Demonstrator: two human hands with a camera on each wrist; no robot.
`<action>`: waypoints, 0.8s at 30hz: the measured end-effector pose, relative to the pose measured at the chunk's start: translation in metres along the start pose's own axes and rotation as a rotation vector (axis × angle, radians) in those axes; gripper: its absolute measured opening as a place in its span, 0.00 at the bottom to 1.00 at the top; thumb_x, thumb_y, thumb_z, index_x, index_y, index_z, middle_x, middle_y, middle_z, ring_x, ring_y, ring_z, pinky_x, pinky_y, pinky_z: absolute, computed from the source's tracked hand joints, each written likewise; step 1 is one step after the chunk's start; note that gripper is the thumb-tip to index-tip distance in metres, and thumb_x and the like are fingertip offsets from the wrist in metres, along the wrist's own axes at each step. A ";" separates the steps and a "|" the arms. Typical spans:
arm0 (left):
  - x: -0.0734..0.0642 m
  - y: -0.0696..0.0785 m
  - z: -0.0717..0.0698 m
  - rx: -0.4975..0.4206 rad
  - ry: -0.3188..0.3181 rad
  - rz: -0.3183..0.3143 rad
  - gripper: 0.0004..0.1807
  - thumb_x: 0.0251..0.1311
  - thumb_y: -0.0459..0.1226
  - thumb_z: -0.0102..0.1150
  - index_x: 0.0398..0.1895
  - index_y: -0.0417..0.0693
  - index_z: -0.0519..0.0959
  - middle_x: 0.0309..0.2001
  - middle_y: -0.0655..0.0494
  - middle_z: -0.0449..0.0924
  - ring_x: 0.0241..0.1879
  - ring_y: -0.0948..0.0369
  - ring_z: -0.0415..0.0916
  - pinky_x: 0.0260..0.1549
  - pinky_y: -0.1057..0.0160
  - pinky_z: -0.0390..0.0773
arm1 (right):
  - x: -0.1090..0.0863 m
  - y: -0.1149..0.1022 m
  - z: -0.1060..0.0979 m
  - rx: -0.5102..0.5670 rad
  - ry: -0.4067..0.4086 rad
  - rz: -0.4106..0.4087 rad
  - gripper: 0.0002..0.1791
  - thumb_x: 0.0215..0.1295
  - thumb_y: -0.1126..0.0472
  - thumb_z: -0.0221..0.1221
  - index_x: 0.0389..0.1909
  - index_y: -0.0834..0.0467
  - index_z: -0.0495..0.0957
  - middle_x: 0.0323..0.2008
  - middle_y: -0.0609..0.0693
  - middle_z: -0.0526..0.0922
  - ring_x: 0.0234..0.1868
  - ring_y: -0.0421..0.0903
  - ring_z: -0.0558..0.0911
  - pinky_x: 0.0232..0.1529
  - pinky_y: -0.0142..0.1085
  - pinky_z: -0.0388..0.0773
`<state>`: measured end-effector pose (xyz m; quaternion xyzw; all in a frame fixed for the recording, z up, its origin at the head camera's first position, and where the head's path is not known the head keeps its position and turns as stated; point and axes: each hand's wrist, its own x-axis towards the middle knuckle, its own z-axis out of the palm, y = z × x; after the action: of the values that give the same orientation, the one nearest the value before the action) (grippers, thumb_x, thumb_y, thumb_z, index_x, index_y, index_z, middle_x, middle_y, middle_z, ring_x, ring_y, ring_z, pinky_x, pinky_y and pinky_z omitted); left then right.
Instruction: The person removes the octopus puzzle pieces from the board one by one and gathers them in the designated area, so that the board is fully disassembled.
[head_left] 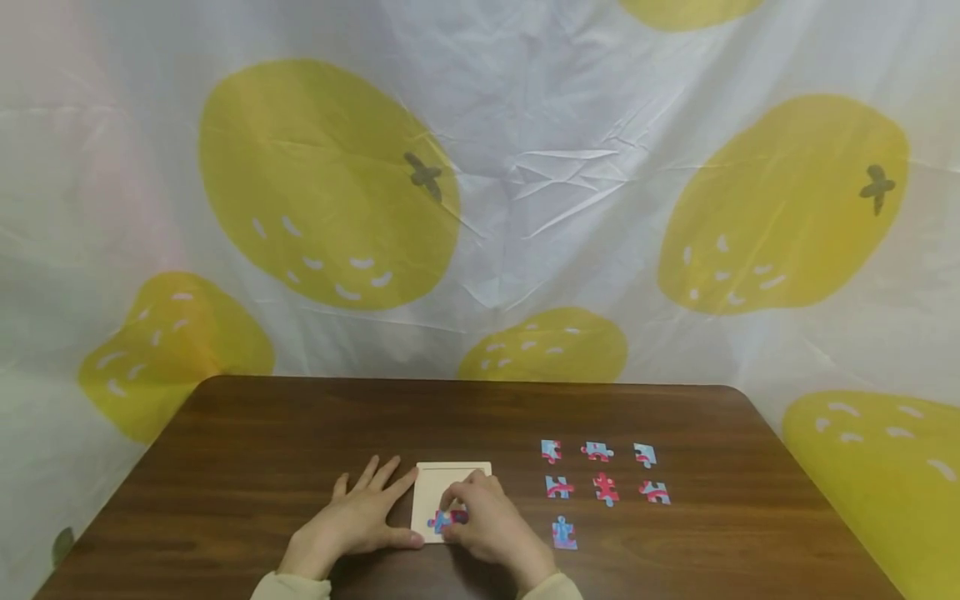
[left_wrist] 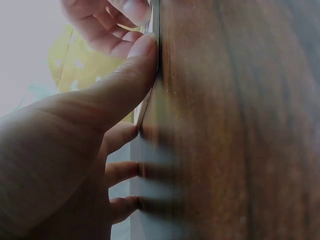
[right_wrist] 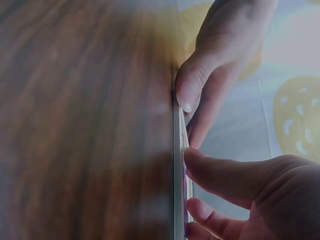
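Observation:
A cream board (head_left: pixel 431 487) lies flat on the table, with a raised strip along its far edge. My left hand (head_left: pixel 360 512) rests beside it with fingers spread, the thumb tip at the board's near left corner and the index fingertip at its far left corner. Over the board's right part, my right hand (head_left: pixel 491 521) bends its fingers down and holds a pink and blue jigsaw piece (head_left: pixel 459 517) between thumb and fingertips. Against it on the left sits another jigsaw piece (head_left: pixel 438 522), mostly blue. In the right wrist view, the right thumb (right_wrist: pixel 200 165) meets the board's surface.
Right of the board, several loose jigsaw pieces (head_left: pixel 606 489) lie spaced apart in rows, one of them (head_left: pixel 564 533) nearest the front. Beyond the brown wooden table (head_left: pixel 315 417) hangs a pale curtain (head_left: pixel 555 192) with large yellow fruit prints.

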<state>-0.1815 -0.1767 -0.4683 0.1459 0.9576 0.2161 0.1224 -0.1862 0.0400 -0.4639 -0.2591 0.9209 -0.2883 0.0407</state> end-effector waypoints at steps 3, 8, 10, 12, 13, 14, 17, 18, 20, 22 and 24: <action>0.000 0.001 -0.001 0.000 0.000 0.000 0.53 0.47 0.66 0.64 0.75 0.53 0.60 0.75 0.40 0.51 0.73 0.38 0.41 0.61 0.26 0.41 | 0.000 -0.001 0.000 0.010 -0.005 0.027 0.10 0.50 0.60 0.71 0.33 0.51 0.80 0.35 0.43 0.69 0.41 0.43 0.68 0.37 0.37 0.69; -0.001 0.002 -0.002 -0.002 0.000 0.000 0.53 0.47 0.65 0.65 0.75 0.53 0.60 0.75 0.40 0.51 0.73 0.37 0.41 0.61 0.26 0.41 | 0.000 -0.002 0.002 0.028 -0.021 0.066 0.09 0.52 0.60 0.71 0.28 0.49 0.79 0.32 0.41 0.68 0.41 0.44 0.67 0.37 0.40 0.68; -0.001 0.002 -0.002 -0.004 -0.002 -0.001 0.53 0.47 0.65 0.65 0.75 0.53 0.60 0.75 0.40 0.51 0.73 0.37 0.41 0.61 0.26 0.41 | 0.001 -0.003 0.002 0.014 -0.019 0.059 0.09 0.52 0.60 0.70 0.30 0.49 0.79 0.32 0.41 0.69 0.42 0.44 0.68 0.39 0.42 0.69; -0.001 0.001 -0.002 -0.005 -0.007 -0.003 0.53 0.48 0.65 0.64 0.75 0.53 0.60 0.75 0.40 0.50 0.73 0.37 0.40 0.61 0.26 0.40 | 0.001 -0.004 0.001 -0.021 -0.010 0.039 0.11 0.51 0.60 0.70 0.35 0.49 0.80 0.32 0.41 0.70 0.42 0.45 0.68 0.39 0.44 0.69; 0.000 0.001 -0.001 -0.003 -0.007 -0.002 0.53 0.47 0.66 0.64 0.75 0.53 0.60 0.75 0.40 0.50 0.73 0.37 0.40 0.61 0.26 0.40 | 0.001 -0.004 0.000 -0.043 -0.006 0.025 0.13 0.51 0.60 0.70 0.38 0.50 0.81 0.33 0.41 0.71 0.42 0.44 0.69 0.40 0.43 0.69; 0.000 0.001 -0.001 -0.001 -0.006 -0.003 0.53 0.47 0.66 0.64 0.75 0.53 0.60 0.75 0.40 0.50 0.73 0.37 0.40 0.61 0.26 0.40 | 0.001 -0.005 0.000 -0.063 -0.002 0.010 0.14 0.51 0.60 0.70 0.40 0.50 0.81 0.33 0.40 0.72 0.41 0.44 0.69 0.40 0.43 0.68; 0.001 0.000 0.000 0.004 -0.004 -0.003 0.54 0.47 0.66 0.64 0.75 0.54 0.59 0.75 0.40 0.50 0.74 0.37 0.40 0.61 0.26 0.40 | 0.002 -0.007 -0.001 -0.106 0.000 -0.044 0.15 0.51 0.63 0.69 0.42 0.53 0.83 0.32 0.40 0.72 0.39 0.41 0.68 0.38 0.38 0.69; 0.001 0.000 0.000 0.004 -0.004 -0.003 0.54 0.47 0.66 0.64 0.75 0.54 0.59 0.75 0.40 0.50 0.74 0.37 0.40 0.61 0.26 0.40 | 0.003 -0.007 -0.001 -0.109 -0.006 -0.063 0.14 0.52 0.64 0.68 0.41 0.54 0.84 0.32 0.40 0.72 0.37 0.40 0.69 0.38 0.36 0.70; 0.001 0.000 0.000 0.005 -0.002 -0.005 0.54 0.46 0.66 0.64 0.75 0.53 0.60 0.75 0.40 0.50 0.74 0.38 0.40 0.61 0.26 0.40 | 0.004 -0.007 0.000 -0.087 -0.024 -0.085 0.12 0.52 0.67 0.67 0.39 0.55 0.84 0.30 0.41 0.72 0.34 0.38 0.69 0.37 0.33 0.71; 0.000 0.000 0.000 0.004 -0.004 -0.006 0.54 0.47 0.66 0.65 0.75 0.53 0.60 0.75 0.40 0.50 0.74 0.38 0.40 0.61 0.26 0.40 | 0.006 -0.006 0.001 -0.059 -0.044 -0.092 0.10 0.53 0.68 0.67 0.38 0.56 0.84 0.30 0.42 0.71 0.32 0.36 0.70 0.35 0.30 0.73; 0.000 0.000 0.000 0.003 -0.005 -0.005 0.54 0.47 0.65 0.65 0.75 0.53 0.60 0.75 0.40 0.50 0.74 0.38 0.40 0.61 0.26 0.40 | 0.007 -0.005 0.002 -0.030 -0.061 -0.082 0.10 0.53 0.68 0.68 0.37 0.56 0.83 0.30 0.43 0.70 0.30 0.35 0.70 0.34 0.30 0.73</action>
<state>-0.1816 -0.1769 -0.4683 0.1440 0.9580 0.2139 0.1252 -0.1890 0.0319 -0.4626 -0.3057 0.9121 -0.2678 0.0530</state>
